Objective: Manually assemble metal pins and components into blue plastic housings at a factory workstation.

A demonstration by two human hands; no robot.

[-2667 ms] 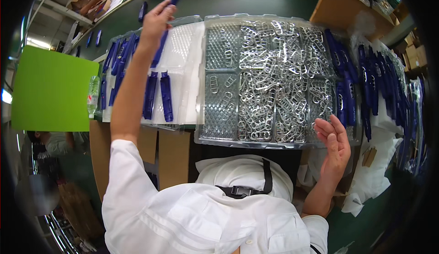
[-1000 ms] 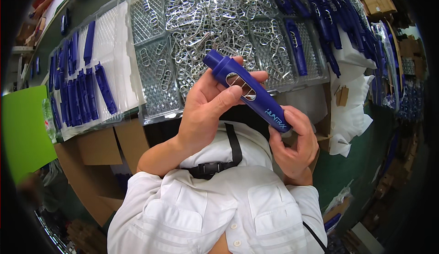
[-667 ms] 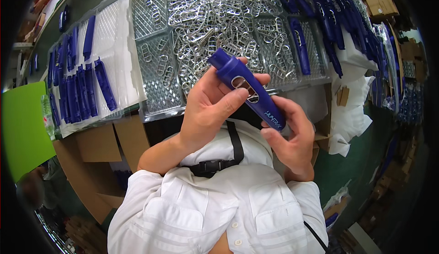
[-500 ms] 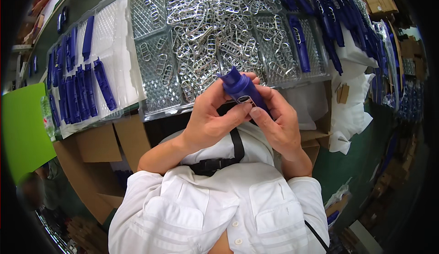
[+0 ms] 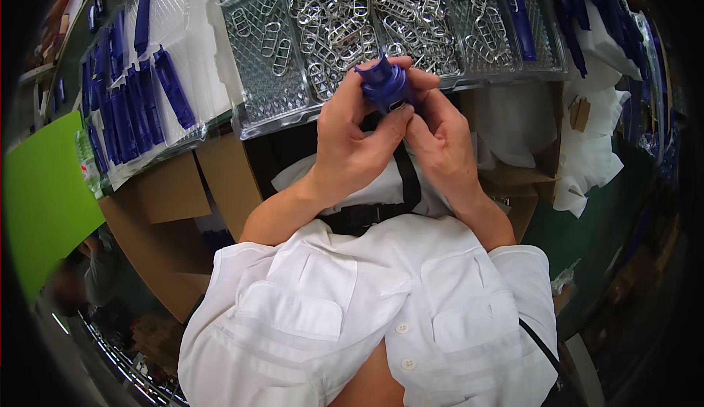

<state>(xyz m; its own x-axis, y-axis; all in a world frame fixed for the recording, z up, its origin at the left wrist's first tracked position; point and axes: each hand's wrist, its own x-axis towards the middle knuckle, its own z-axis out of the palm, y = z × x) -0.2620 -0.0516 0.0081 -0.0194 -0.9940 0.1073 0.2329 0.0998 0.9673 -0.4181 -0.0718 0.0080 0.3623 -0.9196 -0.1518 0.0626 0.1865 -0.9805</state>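
Observation:
Both my hands hold one blue plastic handle (image 5: pixel 386 84) upright in front of my chest, its end pointing at the camera. My left hand (image 5: pixel 356 139) wraps it from the left, thumb pressed near a small metal part at its lower edge. My right hand (image 5: pixel 440 139) grips it from the right, fingertips on the same spot. Just beyond lies a clear patterned tray (image 5: pixel 253 48) heaped with several silver metal clips (image 5: pixel 345 18).
A second clear tray (image 5: pixel 187 40) at the left carries several blue handles (image 5: pixel 136 99) in rows. More blue handles (image 5: pixel 517 15) lie at the right, beside white bags (image 5: pixel 594 158). Cardboard boxes (image 5: pixel 176 194) sit below the trays; a green board (image 5: pixel 44 194) stands far left.
My left hand took a blue handle from the left tray and brought it to my chest. Both hands then turned it from lying slantwise to end-on, closing round it.

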